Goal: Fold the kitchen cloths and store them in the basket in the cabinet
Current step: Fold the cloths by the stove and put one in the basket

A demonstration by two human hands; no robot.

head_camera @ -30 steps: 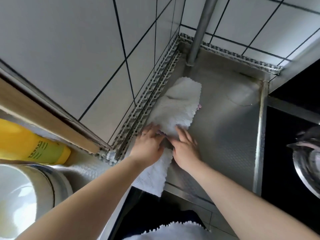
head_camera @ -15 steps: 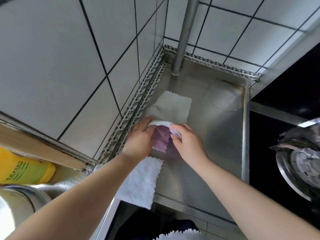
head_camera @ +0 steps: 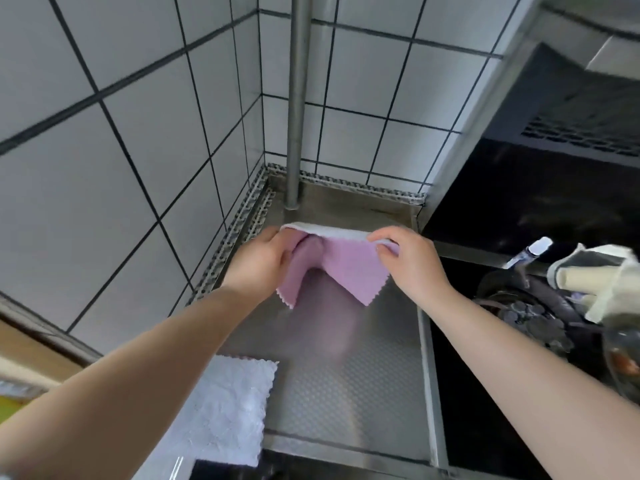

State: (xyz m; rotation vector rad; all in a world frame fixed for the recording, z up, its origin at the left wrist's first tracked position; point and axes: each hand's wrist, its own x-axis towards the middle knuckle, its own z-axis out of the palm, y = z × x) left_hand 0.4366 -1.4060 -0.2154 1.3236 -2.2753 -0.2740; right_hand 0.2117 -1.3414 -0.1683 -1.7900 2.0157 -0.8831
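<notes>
A person's two bare forearms reach forward over a dimpled stainless-steel surface set in a corner of white tiled walls with dark grout. The left hand and the right hand hold up between them a soft kitchen cloth, pink on one face and white on the other, lifted clear of the surface. Each hand pinches one end of the cloth's top fold with thumb and curled fingers. The white face shows along the top edge; the pink face hangs toward the viewer in two zigzag-edged points. A second cloth, white and fluffy, lies flat at the surface's near left edge, partly hidden under the left forearm. A vertical grey metal pipe stands in the back corner. To the right is a dark stove area with blurred items.
</notes>
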